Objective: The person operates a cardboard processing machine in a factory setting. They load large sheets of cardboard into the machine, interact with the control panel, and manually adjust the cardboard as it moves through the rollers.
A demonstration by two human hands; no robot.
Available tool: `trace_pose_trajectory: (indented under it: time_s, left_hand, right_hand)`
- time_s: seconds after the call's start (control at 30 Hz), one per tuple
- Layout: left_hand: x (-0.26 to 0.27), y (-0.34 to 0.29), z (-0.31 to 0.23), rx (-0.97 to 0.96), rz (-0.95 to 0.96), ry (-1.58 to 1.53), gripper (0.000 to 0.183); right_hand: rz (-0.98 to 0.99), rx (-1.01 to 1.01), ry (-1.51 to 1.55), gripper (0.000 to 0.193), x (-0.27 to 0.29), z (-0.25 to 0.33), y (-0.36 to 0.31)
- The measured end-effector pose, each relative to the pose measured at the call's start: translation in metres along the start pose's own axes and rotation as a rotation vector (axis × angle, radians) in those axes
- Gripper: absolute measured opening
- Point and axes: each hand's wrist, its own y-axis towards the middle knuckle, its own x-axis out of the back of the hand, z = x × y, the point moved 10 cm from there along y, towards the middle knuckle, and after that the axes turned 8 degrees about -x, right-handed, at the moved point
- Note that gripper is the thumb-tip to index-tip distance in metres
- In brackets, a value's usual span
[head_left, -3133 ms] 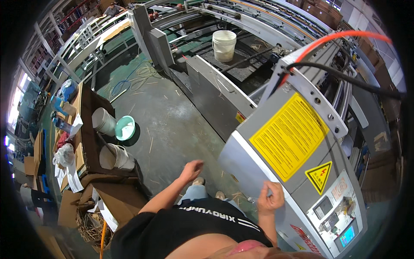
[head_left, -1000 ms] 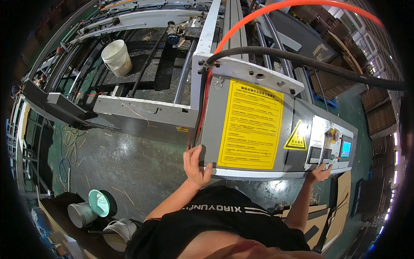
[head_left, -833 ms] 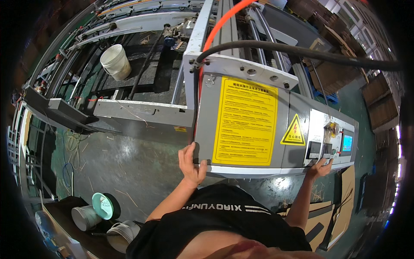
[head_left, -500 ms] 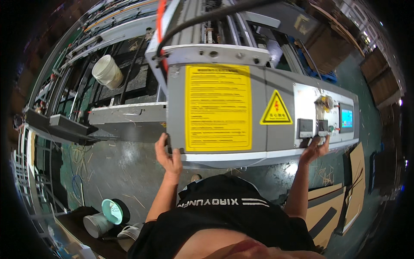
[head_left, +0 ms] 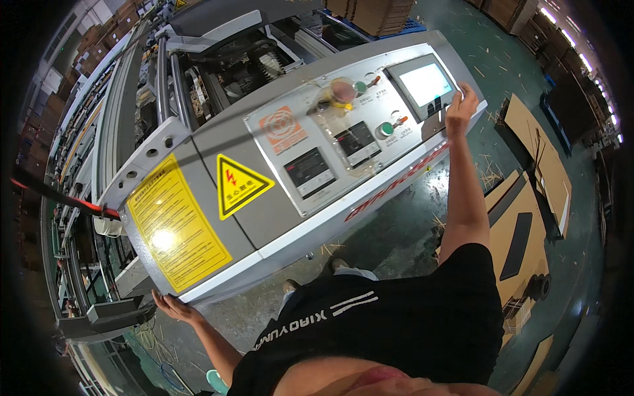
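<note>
A long grey machine housing (head_left: 218, 241) with a white front edge lies across the view in front of me. At its lower left corner my left hand (head_left: 177, 309) rests against the edge, fingers stretched out and holding nothing. My right hand (head_left: 462, 113) is at the right rim of a lit touchscreen (head_left: 424, 87); its fingers are apart, with nothing visible in them. Left of the screen, the silver control panel (head_left: 271, 142) carries two dark digital controllers (head_left: 310, 173), green buttons (head_left: 386, 129) and a round knob with a yellow base (head_left: 342, 94).
Yellow warning labels (head_left: 243, 187) are stuck on the housing. Metal rails and rollers (head_left: 162, 79) stretch away behind it at left. Cardboard sheets (head_left: 518, 237) lie on the floor to the right, and stacked cardboard (head_left: 380, 14) stands at the back. Scraps litter the green floor (head_left: 492, 59).
The view has swung right and tilted along the housing. My right hand has moved from below the controllers to the touchscreen's right side. My left hand remains at the housing's lower left corner.
</note>
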Motion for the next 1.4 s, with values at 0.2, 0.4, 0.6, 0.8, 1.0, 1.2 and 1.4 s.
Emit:
trace_pose_trajectory:
  time_s: [0.2,0.4,0.6,0.8,1.0,1.2,1.4]
  left_hand:
    - [0.021,0.002,0.025,-0.037,-0.003,0.058,0.048]
    - [0.031,-0.001,0.039,0.012,-0.053,-0.003,0.049]
    - [0.023,-0.007,0.020,0.027,-0.064,0.168,0.042]
    - [0.020,-0.009,0.006,0.059,-0.126,0.260,0.041]
    - [0.021,-0.009,0.006,0.036,-0.136,0.257,0.042]
    - [0.018,-0.012,0.007,0.006,-0.114,0.264,0.041]
    - [0.018,-0.015,-0.006,0.044,-0.143,0.248,0.040]
  right_hand:
    - [0.196,0.014,-0.031,0.027,-0.047,-0.022,0.003]
    - [0.284,-0.039,-0.043,0.025,-0.059,-0.028,0.003]
    - [0.122,0.374,-0.087,0.018,-0.052,-0.011,0.004]
    - [0.318,0.041,-0.148,0.035,-0.072,-0.058,0.004]
    - [0.331,0.037,-0.060,0.040,-0.068,-0.044,0.006]
    - [0.369,0.066,-0.085,0.040,-0.075,-0.061,0.009]
    - [0.381,0.022,-0.117,0.038,-0.075,-0.057,0.009]
